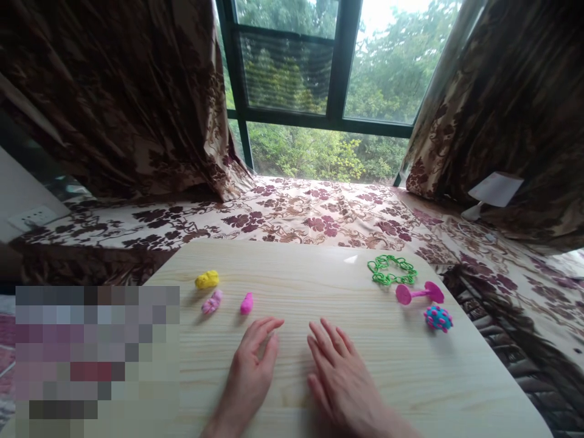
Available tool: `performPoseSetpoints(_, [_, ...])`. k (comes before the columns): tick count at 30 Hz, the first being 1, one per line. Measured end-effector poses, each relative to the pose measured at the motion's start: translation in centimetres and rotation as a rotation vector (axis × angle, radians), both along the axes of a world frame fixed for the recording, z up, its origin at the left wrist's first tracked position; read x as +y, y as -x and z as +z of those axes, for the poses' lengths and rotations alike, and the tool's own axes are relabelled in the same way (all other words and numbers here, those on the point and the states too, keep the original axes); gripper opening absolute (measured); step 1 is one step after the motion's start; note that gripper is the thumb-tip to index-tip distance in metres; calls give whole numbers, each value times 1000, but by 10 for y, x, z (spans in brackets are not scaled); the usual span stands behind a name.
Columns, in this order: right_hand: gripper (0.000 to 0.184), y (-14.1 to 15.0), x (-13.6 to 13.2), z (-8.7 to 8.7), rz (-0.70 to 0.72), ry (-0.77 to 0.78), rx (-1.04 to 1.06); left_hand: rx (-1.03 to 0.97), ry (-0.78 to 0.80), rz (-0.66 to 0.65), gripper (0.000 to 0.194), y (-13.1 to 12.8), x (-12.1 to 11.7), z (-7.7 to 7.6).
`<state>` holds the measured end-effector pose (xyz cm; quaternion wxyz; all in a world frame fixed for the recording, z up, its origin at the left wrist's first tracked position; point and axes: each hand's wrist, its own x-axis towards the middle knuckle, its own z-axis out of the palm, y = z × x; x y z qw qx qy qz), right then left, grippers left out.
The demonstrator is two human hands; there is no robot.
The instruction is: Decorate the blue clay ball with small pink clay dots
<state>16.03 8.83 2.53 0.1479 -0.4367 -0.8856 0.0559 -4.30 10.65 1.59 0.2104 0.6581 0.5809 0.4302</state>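
Note:
My left hand (pixel 252 359) is over the front middle of a pale wooden table (pixel 292 280), thumb and fingers apart, holding nothing. To its right, my right hand (pixel 335 368) is palm down with fingers stretched out, also holding nothing. Just beyond my left hand lies a small bright pink lump (pixel 247 303) that looks like modelling clay. A mottled pink and white lump (pixel 212 302) and a yellow lump (pixel 207 280) lie farther left. Right of my right hand are a blue ball with pink knobs (pixel 438 318), a pink dumbbell shape (pixel 420 293) and a green linked chain ring (pixel 392 269).
Behind the table stretches a ledge covered in floral cloth (pixel 319 213), below a dark-framed window (pixel 335 73). Patterned curtains (pixel 150 97) hang on both sides. A white lamp (pixel 495 188) stands at the right. The lower left is pixelated.

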Motion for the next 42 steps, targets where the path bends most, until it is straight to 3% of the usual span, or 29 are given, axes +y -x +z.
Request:
performPoseSetpoints(3, [50,17,46,12,-202,19,199,-96,46,-4,29,-11,-12,12])
performPoseSetpoints(6, [42,14,68,10,-184,95,407,-268,153,14,34,-23,-19,22])
performPoseSetpoints(9, [38,15,56,4,-161,206,722,-600,267,41,39,-38,-9,29])
performPoseSetpoints(12, [40,27,33,14,-227,313,982,-910,336,-23,45,-59,9,36])
performPoseSetpoints(14, [44,37,25,29,-242,343,964,-980,381,-98,50,-73,13,41])
performPoseSetpoints(17, [49,41,33,51,-246,393,908,-1049,418,-170,51,-92,1,48])
performPoseSetpoints(21, [49,42,38,55,-295,479,982,-1306,463,-184,46,-94,-12,52])
performPoseSetpoints(24, [45,58,5,45,-134,355,955,-1433,486,-71,42,-76,4,51])
performPoseSetpoints(27, [43,75,-23,40,-21,95,951,-1506,496,-84,41,-64,20,51])
performPoseSetpoints(29, [34,76,-16,42,-91,83,1090,-1522,518,-113,44,-67,19,53])
performPoseSetpoints(33, [27,57,37,43,-229,402,1378,-1476,485,-144,48,-85,8,58])
performPoseSetpoints(35, [27,47,55,38,-219,462,1302,-1361,387,-62,50,-88,10,57])
performPoseSetpoints(37, [28,38,60,31,-190,363,1060,-1271,299,42,51,-84,14,54])
performPoseSetpoints(40, [33,27,45,22,-85,150,571,-1144,162,107,47,-65,15,47])
performPoseSetpoints(42, [35,25,34,19,-72,65,315,-919,34,138,43,-47,7,42])
